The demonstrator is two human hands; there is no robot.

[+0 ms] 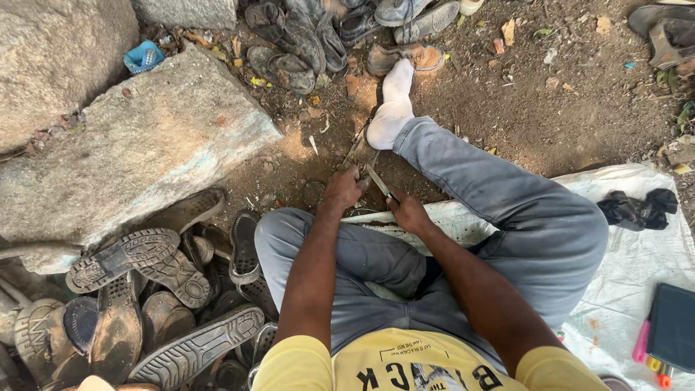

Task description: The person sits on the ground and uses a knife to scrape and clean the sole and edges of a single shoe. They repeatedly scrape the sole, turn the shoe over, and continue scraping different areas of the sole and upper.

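Left hand: clenched on thin strap, possibly leather. Right hand: grasping knife. Beside: worn shoe soles.

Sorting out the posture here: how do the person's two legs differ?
The right leg stretches forward, its white-socked foot out on the dirt; the left leg is folded at the knee, its foot hidden. The right leg lies partly over the white sheet. Both wear grey trousers.
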